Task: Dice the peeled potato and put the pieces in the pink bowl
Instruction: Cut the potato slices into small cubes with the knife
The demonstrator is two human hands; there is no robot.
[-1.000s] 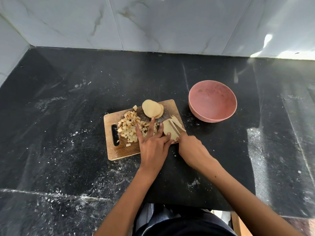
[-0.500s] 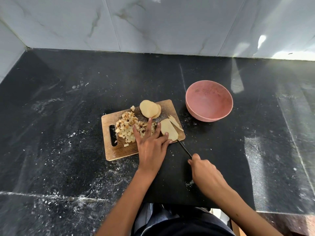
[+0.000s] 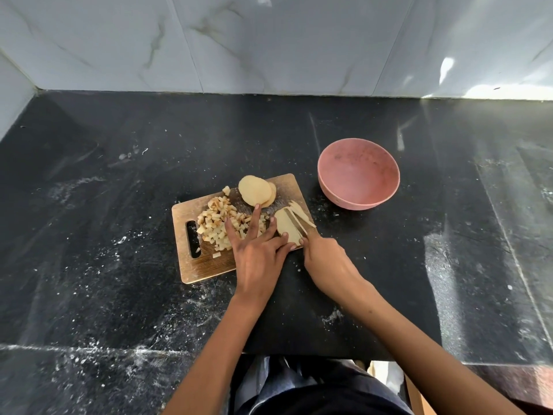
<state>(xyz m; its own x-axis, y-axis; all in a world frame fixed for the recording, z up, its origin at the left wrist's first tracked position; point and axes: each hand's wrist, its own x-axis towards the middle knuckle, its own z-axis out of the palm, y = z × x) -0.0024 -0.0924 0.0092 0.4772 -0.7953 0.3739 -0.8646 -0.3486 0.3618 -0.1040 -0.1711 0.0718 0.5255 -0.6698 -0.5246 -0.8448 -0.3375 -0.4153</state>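
- Head view looks down on both hands working at the near right corner of the board, which lies on the black counter.
- Right hand is curled round the knife handle; the handle itself is hidden inside the fist, so only the blade shows, running up and left from the knuckles.
- Blade lies across the slab, a flat pale piece of peeled potato, with its edge down in the cut.
- Just right of the blade, thin strips already cut off fan out toward the board's right edge.
- Left hand lies flat with straight, spread fingers, palm down, just left of the knife hand; the two hands are nearly touching.
- Its thumb and forefinger tips press on the slab's near and left edges, holding it down against the blade.
- Its other fingers reach up over the dice, a loose heap of small cubes left of the grip, in the middle of the board.
- Beyond the left fingertips, at the board's far edge, two round slices lie stacked, the upper one overlapping the lower.
- One stray cube sits just left of those slices, and another lies near the handle slot at the board's left end.
- Bowl stands on the counter up and right of the knife hand, well apart from it and just off the board's far right corner; it is pink, upright, and holds no potato.
- White dust flecks the counter around the board and nearer the person.
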